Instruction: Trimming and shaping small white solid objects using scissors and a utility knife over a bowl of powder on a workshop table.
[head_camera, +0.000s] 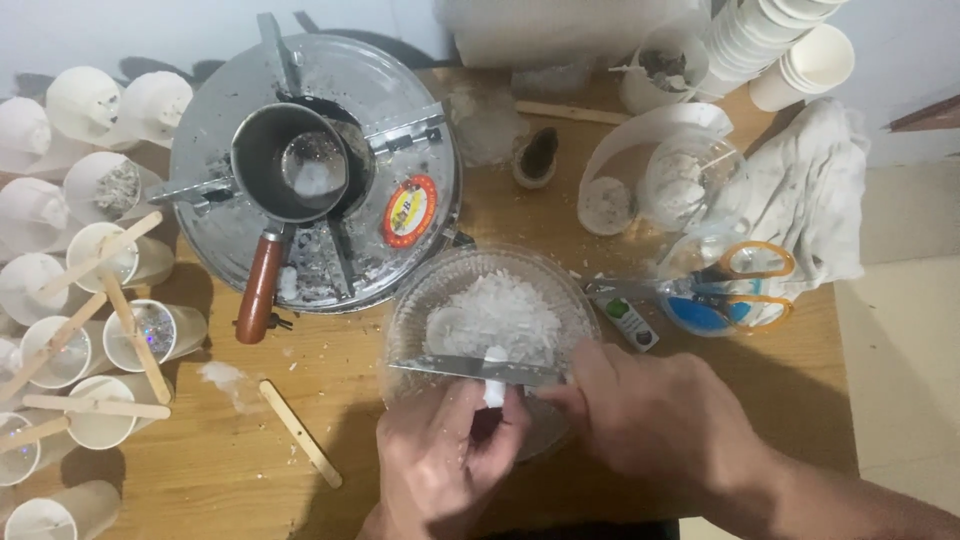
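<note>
wax chunk (494, 384) pinched by left fingers (470, 415), apparently under knife (478, 369).

left hand (447, 458): wrist cut off by the bottom edge; the fingers cover the lower part of the white lump (494, 377), so its full shape cannot be told.
right hand (655, 420): forearm runs out at the bottom right corner; it hides the knife (470, 369) handle and part of the clear bowl (437, 290) rim.
clear bowl: near wall hidden behind both hands.
paper cups at left (60, 290): several cut by the left edge; contents mostly too small to tell.
cup stacks (770, 40): tops cut off by the upper edge.
scissors (745, 285): blades blurred behind clear plastic.
small pan (290, 165): contents unclear, glare.
</note>
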